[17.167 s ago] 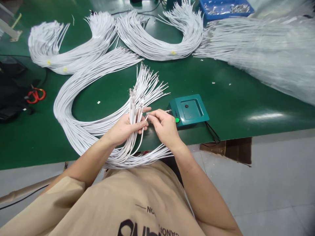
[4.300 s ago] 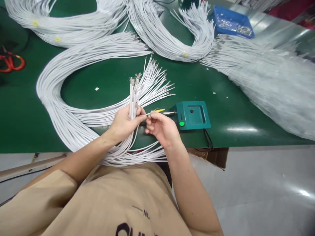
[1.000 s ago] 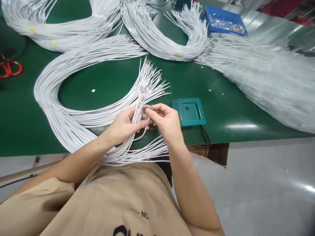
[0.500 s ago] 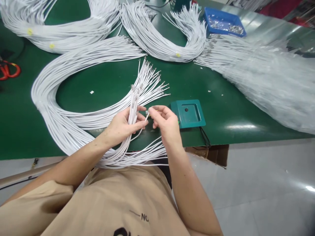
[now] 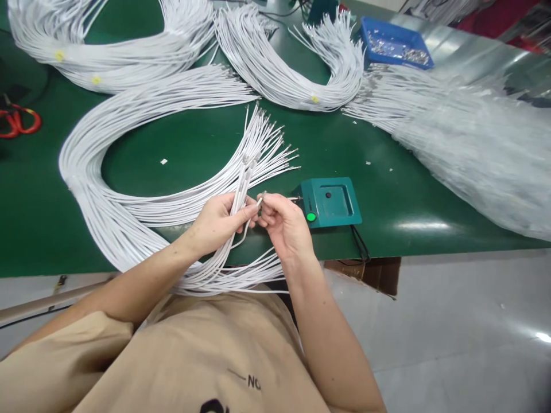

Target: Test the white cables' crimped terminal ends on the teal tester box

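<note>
My left hand (image 5: 224, 222) is closed round a small bunch of white cables (image 5: 242, 186) whose metal-tipped ends point up and away from me. Between its thumb and fingers one cable end (image 5: 260, 202) sticks out toward the right. At that tip my right hand (image 5: 284, 221) pinches with thumb and forefinger; the two hands almost touch. Just right of the right hand stands a small green device (image 5: 352, 198) with a lit green button (image 5: 311, 217) and a thin metal shaft (image 5: 294, 198) on its left side. A larger curved bundle of white cables (image 5: 84, 158) lies around and under my hands.
More white cable bundles (image 5: 279, 77) lie at the back of the green table (image 5: 172, 135). A blue tray (image 5: 398, 35) holds small metal parts. Cables in clear plastic (image 5: 473, 143) spread across the right. Red-handled scissors (image 5: 19, 120) lie left. A cardboard box (image 5: 379, 275) sits below the edge.
My right hand has moved slightly down and left, closer to my left hand. The bunch in my left hand tilts more to the right. The device's button and shaft have come into view.
</note>
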### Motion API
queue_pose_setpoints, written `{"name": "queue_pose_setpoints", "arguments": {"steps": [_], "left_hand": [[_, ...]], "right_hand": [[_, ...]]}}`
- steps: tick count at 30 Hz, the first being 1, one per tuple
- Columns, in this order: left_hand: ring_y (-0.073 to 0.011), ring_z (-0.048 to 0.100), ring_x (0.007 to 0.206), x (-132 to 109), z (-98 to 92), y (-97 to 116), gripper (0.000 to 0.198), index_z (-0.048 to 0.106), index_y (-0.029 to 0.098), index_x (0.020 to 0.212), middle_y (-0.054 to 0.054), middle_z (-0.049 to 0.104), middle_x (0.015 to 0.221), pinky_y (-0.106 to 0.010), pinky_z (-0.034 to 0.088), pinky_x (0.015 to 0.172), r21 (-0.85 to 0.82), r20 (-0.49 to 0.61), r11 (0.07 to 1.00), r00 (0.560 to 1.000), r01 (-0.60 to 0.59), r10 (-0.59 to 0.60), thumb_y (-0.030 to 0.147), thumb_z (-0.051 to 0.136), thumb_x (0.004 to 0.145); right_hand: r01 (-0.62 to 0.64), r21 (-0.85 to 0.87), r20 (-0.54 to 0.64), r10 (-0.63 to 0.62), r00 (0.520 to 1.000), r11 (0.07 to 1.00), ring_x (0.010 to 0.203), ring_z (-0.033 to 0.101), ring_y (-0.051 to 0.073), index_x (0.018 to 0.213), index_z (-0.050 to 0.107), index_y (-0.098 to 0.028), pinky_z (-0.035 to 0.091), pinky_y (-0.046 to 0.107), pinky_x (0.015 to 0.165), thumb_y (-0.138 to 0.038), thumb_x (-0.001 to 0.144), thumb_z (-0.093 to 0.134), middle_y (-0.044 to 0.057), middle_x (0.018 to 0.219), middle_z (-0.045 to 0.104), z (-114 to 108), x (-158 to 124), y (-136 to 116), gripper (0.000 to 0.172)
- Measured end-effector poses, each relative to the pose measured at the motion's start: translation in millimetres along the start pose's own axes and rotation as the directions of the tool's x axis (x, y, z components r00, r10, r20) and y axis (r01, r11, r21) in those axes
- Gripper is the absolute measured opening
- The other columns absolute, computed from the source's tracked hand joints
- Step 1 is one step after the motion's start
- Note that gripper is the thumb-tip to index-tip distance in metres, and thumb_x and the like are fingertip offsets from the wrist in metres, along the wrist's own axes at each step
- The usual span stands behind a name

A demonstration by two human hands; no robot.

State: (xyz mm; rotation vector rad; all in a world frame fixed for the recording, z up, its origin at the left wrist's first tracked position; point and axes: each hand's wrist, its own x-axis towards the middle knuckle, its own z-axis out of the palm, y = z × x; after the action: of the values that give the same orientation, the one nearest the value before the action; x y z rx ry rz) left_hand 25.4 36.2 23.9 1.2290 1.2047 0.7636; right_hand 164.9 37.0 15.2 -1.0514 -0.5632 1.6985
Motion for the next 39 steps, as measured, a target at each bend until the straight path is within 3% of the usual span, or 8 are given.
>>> {"name": "queue_pose_setpoints", "arguments": {"steps": [6, 11, 19, 24, 28, 32, 36, 39], "left_hand": [[-0.0088, 0.049, 0.052, -0.6, 2.3, -1.0, 0.03, 0.061, 0.014, 0.078, -0.001, 0.061, 0.065, -0.021, 0.039, 0.051, -0.039, 0.05, 0.999, 0.999, -0.013, 0.015, 0.044, 0.063, 0.081], [-0.0095, 0.052, 0.055, -1.2, 2.0, -2.0, 0.032, 0.059, 0.014, 0.074, 0.0, 0.061, 0.065, -0.022, 0.04, 0.053, -0.089, 0.093, 0.996, 0.996, 0.018, -0.01, 0.046, 0.065, 0.079], [-0.0086, 0.054, 0.058, 0.3, 1.1, -8.9, 0.023, 0.062, 0.014, 0.082, 0.0, 0.062, 0.069, -0.021, 0.043, 0.058, -0.109, 0.029, 0.994, 0.999, 0.026, -0.023, 0.035, 0.068, 0.079], [-0.0074, 0.06, 0.064, 2.5, 1.6, -9.8, 0.038, 0.061, 0.019, 0.108, 0.002, 0.06, 0.082, -0.015, 0.042, 0.051, -0.447, 0.09, 0.891, 0.995, 0.085, -0.049, 0.022, 0.074, 0.073], [-0.006, 0.059, 0.063, 5.4, -3.0, -8.4, 0.036, 0.064, 0.014, 0.108, 0.0, 0.059, 0.079, -0.013, 0.042, 0.05, -0.562, 0.224, 0.796, 0.968, 0.225, -0.115, 0.015, 0.073, 0.073], [-0.0068, 0.06, 0.061, 11.3, -5.3, -14.5, 0.037, 0.063, 0.012, 0.108, 0.001, 0.059, 0.071, -0.013, 0.044, 0.051, -0.529, 0.179, 0.817, 0.971, 0.229, -0.156, 0.014, 0.073, 0.072], [-0.0094, 0.064, 0.06, 17.7, -2.1, -22.3, 0.043, 0.058, 0.014, 0.111, 0.003, 0.058, 0.071, -0.015, 0.044, 0.048, -0.374, 0.049, 0.917, 0.991, 0.136, -0.127, 0.019, 0.074, 0.071], [-0.0118, 0.066, 0.06, 20.4, 1.6, -23.9, 0.043, 0.057, 0.013, 0.109, 0.003, 0.059, 0.073, -0.016, 0.043, 0.044, -0.261, -0.007, 0.96, 0.994, 0.103, -0.109, 0.022, 0.075, 0.07]], "right_hand": [[0.1, -0.174, 0.058, -0.091, 0.994, 0.98, 0.055, 0.038, 0.008, 0.088, 0.07, -0.02, 0.034, 0.022, 0.054, -0.03, 0.075, 0.061, -0.006, 0.062, 0.048, 0.6, 1.2, -13.5, 0.019], [0.133, -0.342, 0.069, -0.116, 0.991, 0.93, 0.061, 0.048, 0.009, 0.072, 0.069, -0.018, 0.039, 0.022, 0.061, -0.031, 0.072, 0.07, -0.003, 0.066, 0.061, -4.8, 0.1, -18.7, 0.013], [0.221, -0.475, 0.025, -0.238, 0.971, 0.852, 0.063, 0.05, 0.01, 0.081, 0.067, -0.017, 0.041, 0.025, 0.064, -0.032, 0.081, 0.064, -0.001, 0.073, 0.064, -13.0, -4.7, -5.0, 0.014], [0.425, -0.849, 0.166, -0.605, 0.779, 0.314, 0.077, 0.052, 0.015, 0.074, 0.053, -0.019, 0.041, 0.029, 0.074, -0.021, 0.091, 0.048, 0.002, 0.077, 0.057, -7.7, -8.2, 11.3, 0.018], [0.433, -0.9, 0.37, -0.622, 0.69, -0.055, 0.08, 0.05, 0.019, 0.079, 0.054, -0.018, 0.04, 0.031, 0.075, -0.023, 0.097, 0.036, 0.007, 0.081, 0.055, -12.4, -5.5, 19.8, 0.025], [0.446, -0.837, 0.547, -0.448, 0.707, -0.317, 0.081, 0.051, 0.021, 0.084, 0.06, -0.018, 0.039, 0.033, 0.076, -0.026, 0.098, 0.034, 0.008, 0.083, 0.059, -20.5, 1.2, 5.2, 0.03], [0.377, -0.815, 0.538, -0.333, 0.774, -0.441, 0.094, 0.053, 0.024, 0.108, 0.06, -0.015, 0.036, 0.036, 0.084, -0.022, 0.092, 0.047, 0.009, 0.101, 0.066, -27.9, 9.3, -22.8, 0.021], [0.371, -0.783, 0.523, -0.204, 0.828, -0.499, 0.084, 0.054, 0.023, 0.093, 0.063, -0.015, 0.033, 0.037, 0.089, -0.014, 0.087, 0.05, 0.007, 0.085, 0.069, -33.1, 15.0, -37.4, 0.014]]}}
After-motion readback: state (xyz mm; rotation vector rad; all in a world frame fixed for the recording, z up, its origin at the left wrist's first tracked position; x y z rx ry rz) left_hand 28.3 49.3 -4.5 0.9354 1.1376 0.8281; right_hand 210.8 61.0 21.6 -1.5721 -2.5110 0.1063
